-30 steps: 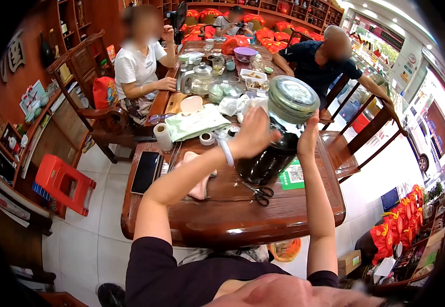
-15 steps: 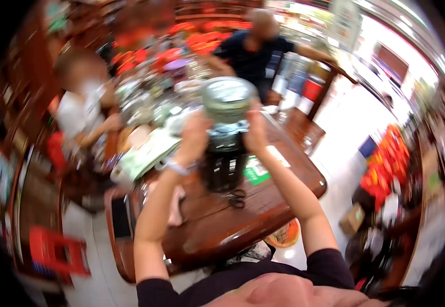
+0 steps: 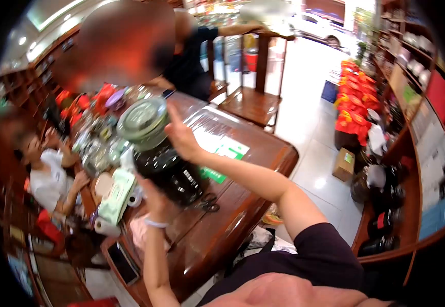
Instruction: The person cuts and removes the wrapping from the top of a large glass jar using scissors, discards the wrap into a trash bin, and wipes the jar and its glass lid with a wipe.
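Dark glossy glass jar with round pale-green lid stands on shiny red-brown wooden table, between right hand at 1 o'clock, left hand at 7; fingers straight, unclenched, contact unclear. Dark looped scissors near base at 4, flat green-white card at 3, soft pale-green packet at 8.

The jar stands on the bench, with scissors just beside its base, on the near side. To its right lies a card; to its left lie a packet and, nearer, a roll. A phone lies by the bench's near left corner. Beyond the bench's right edge stands a chair; shelves stand farther right.
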Demonstrator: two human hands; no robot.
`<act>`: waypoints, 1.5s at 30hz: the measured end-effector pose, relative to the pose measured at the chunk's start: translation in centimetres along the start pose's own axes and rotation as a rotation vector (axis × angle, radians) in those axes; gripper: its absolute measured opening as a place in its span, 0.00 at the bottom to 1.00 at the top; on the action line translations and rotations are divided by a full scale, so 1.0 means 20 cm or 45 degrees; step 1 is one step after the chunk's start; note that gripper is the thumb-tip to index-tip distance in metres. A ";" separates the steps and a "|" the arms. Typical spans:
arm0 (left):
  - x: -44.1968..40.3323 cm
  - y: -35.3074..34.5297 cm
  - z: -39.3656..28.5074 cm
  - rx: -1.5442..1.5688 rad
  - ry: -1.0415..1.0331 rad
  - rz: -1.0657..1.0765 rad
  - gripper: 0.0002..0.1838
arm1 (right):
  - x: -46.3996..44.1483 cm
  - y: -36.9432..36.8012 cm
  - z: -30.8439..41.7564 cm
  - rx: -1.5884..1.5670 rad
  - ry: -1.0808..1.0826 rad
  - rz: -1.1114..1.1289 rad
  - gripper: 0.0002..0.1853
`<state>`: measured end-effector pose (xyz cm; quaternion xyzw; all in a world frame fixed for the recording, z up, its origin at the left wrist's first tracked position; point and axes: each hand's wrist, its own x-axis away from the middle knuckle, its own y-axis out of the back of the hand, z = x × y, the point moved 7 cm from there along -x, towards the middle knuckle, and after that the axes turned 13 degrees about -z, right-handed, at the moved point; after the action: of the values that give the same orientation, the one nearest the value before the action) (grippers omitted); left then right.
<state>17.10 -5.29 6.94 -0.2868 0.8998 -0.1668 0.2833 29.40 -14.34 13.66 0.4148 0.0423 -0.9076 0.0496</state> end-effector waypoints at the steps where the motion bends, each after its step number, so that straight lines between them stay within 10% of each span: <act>1: 0.01 0.11 0.10 -0.404 -0.225 -0.121 0.34 | 0.01 0.00 -0.01 -0.034 -0.185 0.153 0.40; 6: 0.03 -0.01 -0.08 -1.361 -1.147 0.122 0.36 | -0.03 -0.01 -0.03 -0.600 -0.253 0.097 0.38; 12: 0.13 -0.15 -0.13 -1.616 -1.356 0.288 0.35 | -0.04 -0.01 -0.09 -0.877 -0.547 0.231 0.40; 22: -0.02 -0.62 -0.01 -2.098 -1.277 0.784 0.35 | -0.06 0.02 -0.21 -0.959 -0.777 0.326 0.43; 34: 0.13 -0.21 -0.17 -1.944 -1.372 0.329 0.21 | 0.10 0.18 -0.29 -1.221 -0.955 0.020 0.36; 38: 0.00 0.19 -0.23 -1.631 -0.769 -0.050 0.16 | 0.18 0.24 -0.30 -1.264 -0.901 -0.162 0.33; 42: -0.05 0.47 -0.21 0.031 0.232 -0.601 0.20 | 0.25 0.31 -0.31 -1.152 -0.990 -0.265 0.32; 45: -0.07 0.50 -0.26 0.250 0.377 -0.562 0.21 | 0.28 0.39 -0.32 -1.161 -1.016 -0.255 0.31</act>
<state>10.76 4.08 7.00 -0.4196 0.8266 -0.3509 0.1322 31.58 -21.53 4.98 -0.0258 0.4432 -0.8836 0.1488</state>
